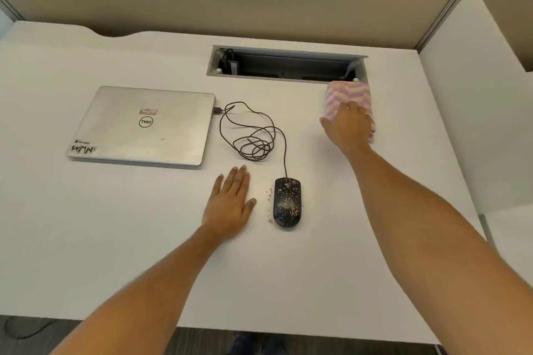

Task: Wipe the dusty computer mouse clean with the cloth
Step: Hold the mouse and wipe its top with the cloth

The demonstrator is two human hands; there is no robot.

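Observation:
A black wired computer mouse [287,202] speckled with pale dust lies on the white desk [115,253], with crumbs scattered along its left side. My left hand [230,204] rests flat on the desk just left of the mouse, fingers apart, not touching it. A folded pink and lilac zigzag cloth [349,95] lies at the back right. My right hand [347,125] lies on top of the cloth's near half, fingers spread over it; I cannot see a grip closed around it.
A closed silver laptop [144,124] sits at the left, and the mouse's cable [253,135] loops between it and the mouse. An open cable tray [285,65] is cut into the desk behind the cloth. A white divider panel [476,124] stands at the right.

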